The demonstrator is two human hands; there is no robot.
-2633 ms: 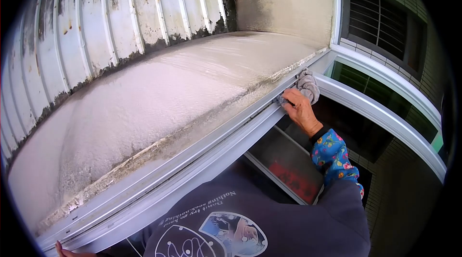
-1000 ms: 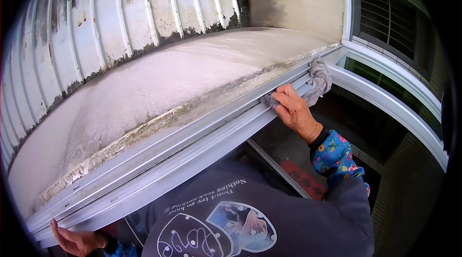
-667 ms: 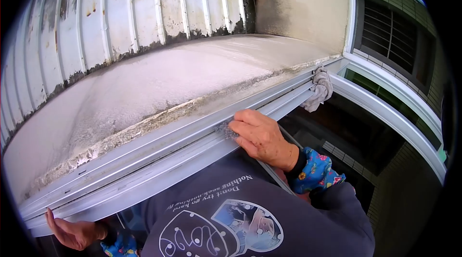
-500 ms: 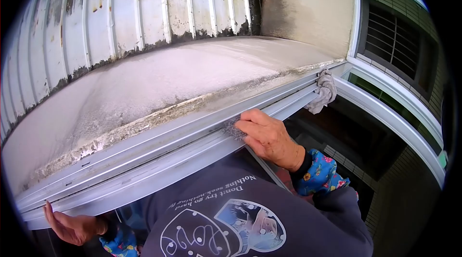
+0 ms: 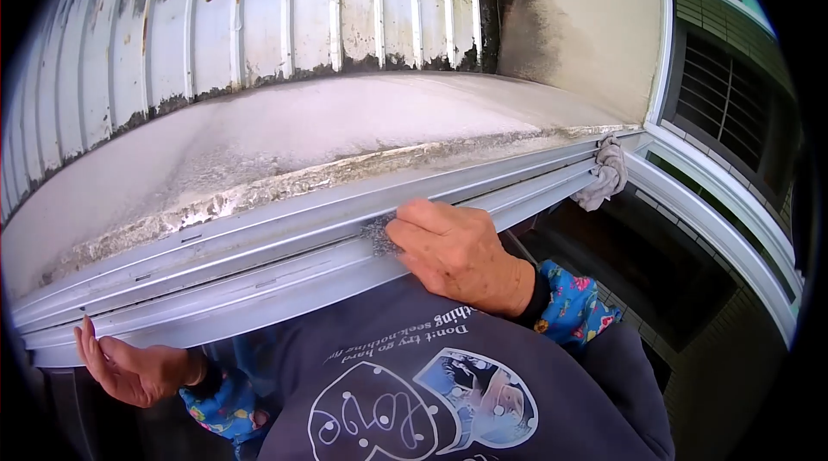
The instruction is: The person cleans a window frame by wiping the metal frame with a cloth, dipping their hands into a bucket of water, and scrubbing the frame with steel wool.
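Observation:
My right hand (image 5: 457, 252) grips a grey scouring pad (image 5: 379, 238) and presses it on the grooved metal window track (image 5: 302, 259), around the middle of its length. At the lower left, my left hand (image 5: 134, 369) holds nothing; its fingers are apart and curve upward, with the fingertips beside the track's outer edge. A crumpled grey cloth (image 5: 604, 175) lies over the far right end of the track. Part of the pad is hidden under my right fingers.
Beyond the track lies a pale concrete ledge (image 5: 345, 120) with a rough, chipped edge. Corrugated metal sheeting (image 5: 259, 12) with rust and dark stains rises behind it. At the right are a white window frame (image 5: 724, 224) and a barred window (image 5: 720, 90).
My right hand has left the cloth and moved left along the track with the pad. My left hand has come further into view at the lower left. The camera view has turned.

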